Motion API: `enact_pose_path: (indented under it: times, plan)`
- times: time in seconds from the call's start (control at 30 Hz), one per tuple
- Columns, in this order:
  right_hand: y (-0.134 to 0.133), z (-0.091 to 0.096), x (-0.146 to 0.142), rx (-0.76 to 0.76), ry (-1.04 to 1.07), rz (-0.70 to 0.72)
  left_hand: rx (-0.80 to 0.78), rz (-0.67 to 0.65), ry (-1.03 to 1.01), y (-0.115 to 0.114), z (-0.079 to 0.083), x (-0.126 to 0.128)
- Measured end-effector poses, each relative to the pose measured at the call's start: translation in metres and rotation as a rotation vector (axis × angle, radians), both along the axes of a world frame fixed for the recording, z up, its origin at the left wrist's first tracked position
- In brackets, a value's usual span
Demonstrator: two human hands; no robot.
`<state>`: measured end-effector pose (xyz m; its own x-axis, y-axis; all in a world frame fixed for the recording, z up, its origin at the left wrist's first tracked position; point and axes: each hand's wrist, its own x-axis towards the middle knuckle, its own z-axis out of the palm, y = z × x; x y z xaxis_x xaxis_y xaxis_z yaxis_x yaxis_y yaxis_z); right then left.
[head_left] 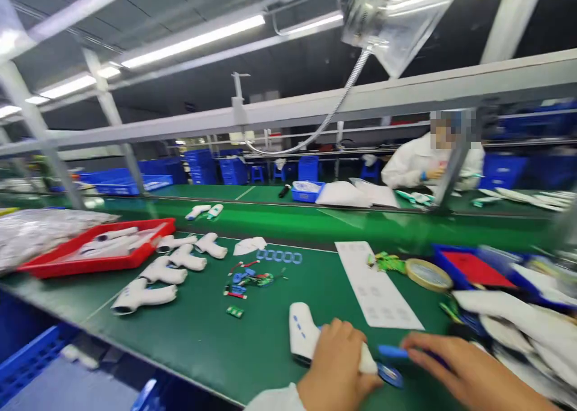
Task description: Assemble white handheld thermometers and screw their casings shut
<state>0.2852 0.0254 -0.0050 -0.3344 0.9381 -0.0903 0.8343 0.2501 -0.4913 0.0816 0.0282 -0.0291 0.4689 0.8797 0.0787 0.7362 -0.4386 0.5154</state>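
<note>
My left hand grips a white handheld thermometer near the table's front edge, its blue-marked head pointing away from me. My right hand reaches in from the lower right, its fingers pinching a blurred blue-handled tool close to the thermometer's handle. Under that tool lies a small round blue part. Several similar white thermometers lie in a row on the green bench mat to my left. Between them and my hands are small circuit boards and wires.
A red tray holds white parts beside a heap of plastic bags. A paper sheet, a tape roll and a blue tray lie to the right. A co-worker sits across a green conveyor, beneath metal rails.
</note>
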Motion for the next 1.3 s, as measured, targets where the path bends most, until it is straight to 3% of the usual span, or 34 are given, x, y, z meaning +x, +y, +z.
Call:
enact_pose_path:
  times: [0.1,0.2,0.27,0.37,0.43,0.5,0.6,0.73,0.83,0.97,1.03,1.1,1.2,1.3]
  plan:
    - [-0.009,0.012,0.023,0.05,-0.083,-0.107,0.006,-0.01,-0.16,-0.001,0.018,-0.018]
    - [-0.022,0.016,0.027,0.23,-0.226,-0.148,-0.083,0.143,-0.63,0.004,0.032,-0.033]
    - [-0.03,0.02,0.013,0.332,-0.213,-0.062,-0.249,0.287,-1.04,0.004,0.042,-0.039]
    - [-0.037,0.022,-0.022,0.398,-0.093,0.191,-0.499,0.502,-1.62,0.0,0.06,-0.042]
    - [-0.036,0.019,-0.044,0.458,-0.054,0.316,-0.683,0.625,-1.854,-0.003,0.068,-0.039]
    - [-0.032,0.016,-0.058,0.495,-0.021,0.376,-0.835,0.705,-1.946,-0.004,0.069,-0.036]
    - [-0.025,0.016,-0.065,0.465,0.06,0.403,-0.902,0.746,-1.987,-0.002,0.061,-0.035]
    - [-0.021,0.031,-0.067,0.498,0.182,0.441,-1.003,0.645,-1.967,0.002,0.044,-0.04]
    - [-0.013,0.047,-0.068,0.443,0.275,0.35,-1.006,0.616,-1.918,-0.001,0.026,-0.042]
    - [0.012,0.073,-0.062,0.303,0.259,0.029,-0.862,0.591,-1.665,-0.02,-0.007,-0.039]
    - [0.027,0.085,-0.059,0.368,0.269,-0.059,-0.7,0.475,-1.466,-0.031,-0.022,-0.036]
    - [0.041,0.091,-0.056,0.495,0.409,-0.127,-0.546,0.364,-1.298,-0.04,-0.033,-0.032]
    - [0.059,0.084,-0.056,0.603,0.519,-0.18,-0.408,0.263,-1.177,-0.045,-0.038,-0.028]
    - [0.071,0.071,-0.058,0.5,0.36,-0.106,-0.344,0.217,-1.119,-0.044,-0.037,-0.027]
